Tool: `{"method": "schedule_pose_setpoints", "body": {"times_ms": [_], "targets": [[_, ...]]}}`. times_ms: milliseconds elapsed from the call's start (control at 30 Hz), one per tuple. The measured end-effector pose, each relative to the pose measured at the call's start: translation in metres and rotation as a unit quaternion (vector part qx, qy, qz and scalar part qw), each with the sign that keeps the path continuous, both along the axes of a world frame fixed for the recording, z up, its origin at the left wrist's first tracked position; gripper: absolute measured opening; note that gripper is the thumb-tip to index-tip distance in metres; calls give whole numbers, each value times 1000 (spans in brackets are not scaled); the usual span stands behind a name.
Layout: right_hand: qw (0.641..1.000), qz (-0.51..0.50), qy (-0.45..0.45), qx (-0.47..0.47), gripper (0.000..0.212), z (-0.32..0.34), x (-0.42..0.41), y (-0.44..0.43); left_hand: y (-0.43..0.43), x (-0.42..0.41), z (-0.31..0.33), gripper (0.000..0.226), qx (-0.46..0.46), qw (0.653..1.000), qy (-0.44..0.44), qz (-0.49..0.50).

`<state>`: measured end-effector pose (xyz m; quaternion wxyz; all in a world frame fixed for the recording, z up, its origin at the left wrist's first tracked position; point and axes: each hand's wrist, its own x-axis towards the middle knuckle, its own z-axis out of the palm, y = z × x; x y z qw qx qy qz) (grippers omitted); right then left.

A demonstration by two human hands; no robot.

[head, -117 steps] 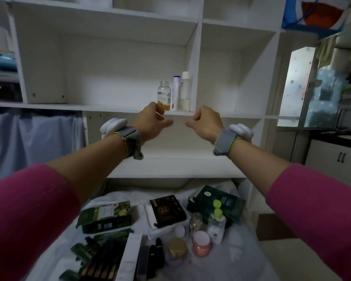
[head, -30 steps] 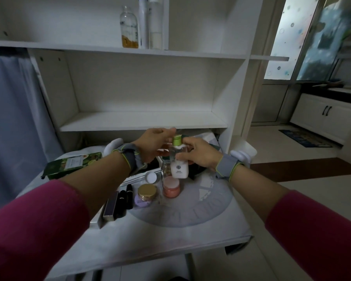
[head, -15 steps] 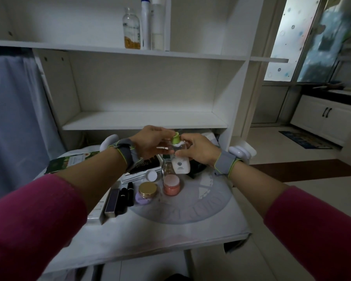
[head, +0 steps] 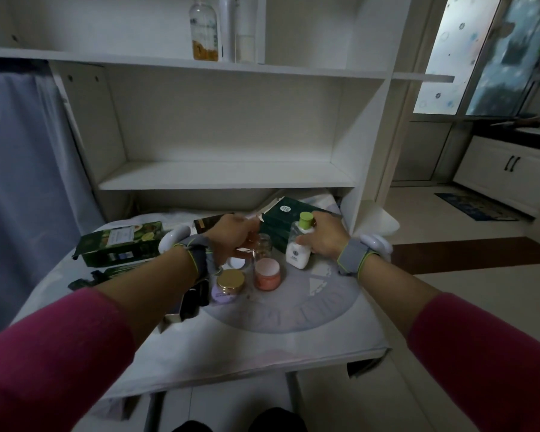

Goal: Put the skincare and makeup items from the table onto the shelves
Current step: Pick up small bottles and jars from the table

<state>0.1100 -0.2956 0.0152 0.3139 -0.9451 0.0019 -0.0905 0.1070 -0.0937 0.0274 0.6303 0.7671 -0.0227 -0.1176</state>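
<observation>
You are at the pick-up step. Your right hand [head: 323,236] is wrapped round the white lotion bottle [head: 298,255], which is upright near the far right corner of the bench [head: 262,335]. Your left hand [head: 233,235] curls against the clear glass jar [head: 264,244] just left of the bottle; I cannot tell whether it grips it. Next, lift clear of the pink jar [head: 267,274] and carry to the lower shelf [head: 225,176] ahead.

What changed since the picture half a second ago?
The left hand let go of the bottle and dropped to the glass jar; its grip there is unclear. The right hand, still holding the bottle, lowered it rightward. The pink jar and shelf bottles stayed.
</observation>
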Motion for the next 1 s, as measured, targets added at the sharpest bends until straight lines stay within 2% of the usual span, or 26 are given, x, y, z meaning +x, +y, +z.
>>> {"method": "schedule_pose_setpoints", "body": {"times_ms": [100,267,500,700,833,900,1000], "targets": [[1000,-4,11,-13,34,-6,1,0,6,2,-11,18,27,1000,-7,-2],[999,-8,12,-28,40,-11,3,2,12,1,-19,20,74,997,-1,-7],[999,-23,19,-31,38,-14,-1,3,16,1,-23,20,106,994,-2,-10],[999,-26,27,-38,40,-14,-2,4,20,2,-23,10,150,988,-29,-8],[999,-29,8,-10,50,-6,-5,9,25,4,-24,14,312,943,-106,-36],[998,-37,-52,0,52,2,-7,18,29,4,-25,17,383,912,-137,-53],[982,-32,-186,-14,41,12,-13,38,31,4,-30,27,437,887,-137,-66]]}}
